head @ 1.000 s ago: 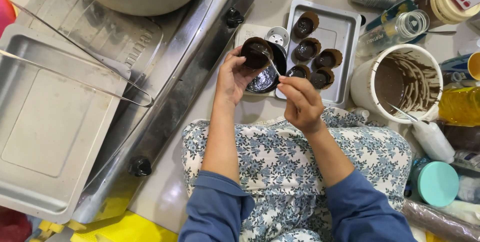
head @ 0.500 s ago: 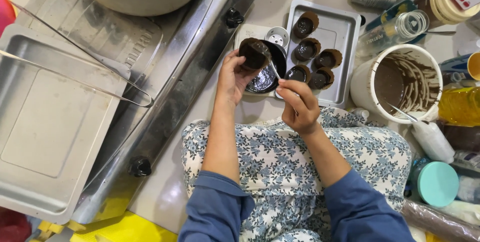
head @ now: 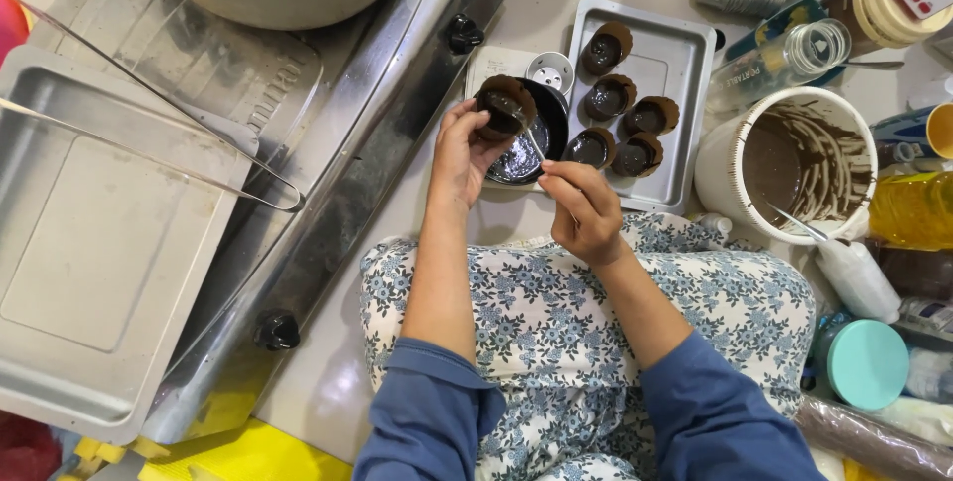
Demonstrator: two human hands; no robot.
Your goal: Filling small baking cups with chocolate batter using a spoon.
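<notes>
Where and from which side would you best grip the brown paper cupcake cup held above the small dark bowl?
Probably the brown paper cupcake cup by its fluted side wall, coming from the left as the left hand does: its open top holds dark batter.

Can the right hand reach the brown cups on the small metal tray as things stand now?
Probably yes. The right hand is beside the tray, and nothing lies between it and the nearest cups.

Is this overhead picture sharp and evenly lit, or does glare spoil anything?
Head view: mostly sharp, soft even light, faint shadows. Glare streaks the steel stove top and glints off the dark bowl. Left hand and right hand look crisp; edges bend slightly.
</notes>
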